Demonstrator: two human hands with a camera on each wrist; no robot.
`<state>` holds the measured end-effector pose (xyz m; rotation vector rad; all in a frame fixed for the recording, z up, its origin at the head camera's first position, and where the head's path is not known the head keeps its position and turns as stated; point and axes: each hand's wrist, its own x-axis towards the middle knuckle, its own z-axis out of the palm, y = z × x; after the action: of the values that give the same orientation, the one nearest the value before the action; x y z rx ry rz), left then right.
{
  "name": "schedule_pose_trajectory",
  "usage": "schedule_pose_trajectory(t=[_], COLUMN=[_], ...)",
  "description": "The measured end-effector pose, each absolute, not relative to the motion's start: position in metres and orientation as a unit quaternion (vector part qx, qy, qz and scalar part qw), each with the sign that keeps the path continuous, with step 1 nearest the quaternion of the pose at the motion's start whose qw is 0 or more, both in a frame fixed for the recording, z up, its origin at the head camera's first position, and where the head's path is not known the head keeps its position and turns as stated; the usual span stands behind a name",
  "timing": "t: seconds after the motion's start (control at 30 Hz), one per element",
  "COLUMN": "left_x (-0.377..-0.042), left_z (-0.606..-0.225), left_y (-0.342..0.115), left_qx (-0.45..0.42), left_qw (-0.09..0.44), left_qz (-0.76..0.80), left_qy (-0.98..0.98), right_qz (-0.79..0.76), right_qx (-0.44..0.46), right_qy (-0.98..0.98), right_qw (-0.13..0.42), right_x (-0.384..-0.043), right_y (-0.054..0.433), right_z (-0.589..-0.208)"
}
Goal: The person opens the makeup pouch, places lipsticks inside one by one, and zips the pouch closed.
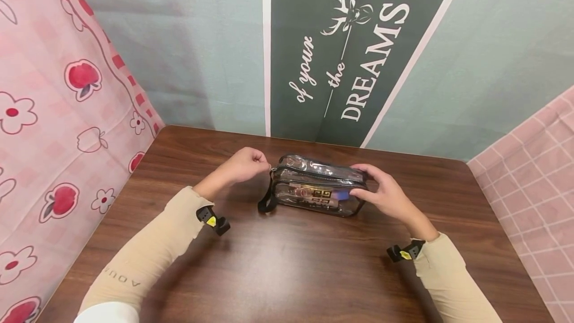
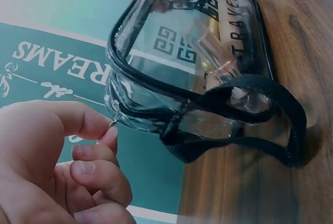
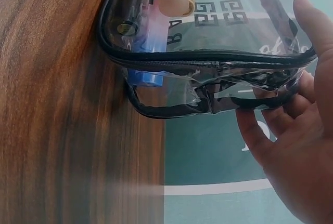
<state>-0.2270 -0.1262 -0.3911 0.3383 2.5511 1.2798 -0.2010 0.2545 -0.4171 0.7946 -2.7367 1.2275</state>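
Observation:
A clear plastic toiletry bag (image 1: pixel 320 186) with black piping, a zipper and printed lettering stands on the wooden table. Thumb and forefinger of my left hand (image 1: pixel 248 164) pinch the small metal zipper pull (image 2: pixel 113 122) at the bag's left end, its other fingers curled in. A black wrist strap (image 2: pixel 291 115) loops out from that same end. My right hand (image 1: pixel 381 189) grips the bag's right end, thumb on the front and fingers behind. Through the plastic show a blue-and-pink tube (image 3: pixel 151 47), a dark cylinder with a gold band (image 3: pixel 136 0) and a clear pinkish bottle (image 2: pixel 216 52).
The brown wooden table (image 1: pixel 269 268) spreads in front of the bag. Behind it hangs a grey-green cloth with white lettering (image 1: pixel 376 59). Pink patterned cloths stand at the left (image 1: pixel 63 153) and right (image 1: pixel 533 193). Both wrists wear black camera straps.

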Motion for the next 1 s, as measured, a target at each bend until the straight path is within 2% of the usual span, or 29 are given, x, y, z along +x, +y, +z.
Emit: schedule_pose_trajectory(t=[0.47, 1.0], left_x=[-0.227, -0.226], left_z=[-0.415, -0.423], left_y=[-0.126, -0.117], left_qx=[0.104, 0.095], left_qw=[0.186, 0.198], left_qz=[0.445, 0.442], left_qy=[0.870, 0.870], right_qz=[0.393, 0.392], right_qx=[0.251, 0.249], right_qy=[-0.884, -0.885], right_qw=[0.017, 0.014], right_x=[-0.202, -0.203], right_y=[0.256, 0.255], right_z=[-0.418, -0.420])
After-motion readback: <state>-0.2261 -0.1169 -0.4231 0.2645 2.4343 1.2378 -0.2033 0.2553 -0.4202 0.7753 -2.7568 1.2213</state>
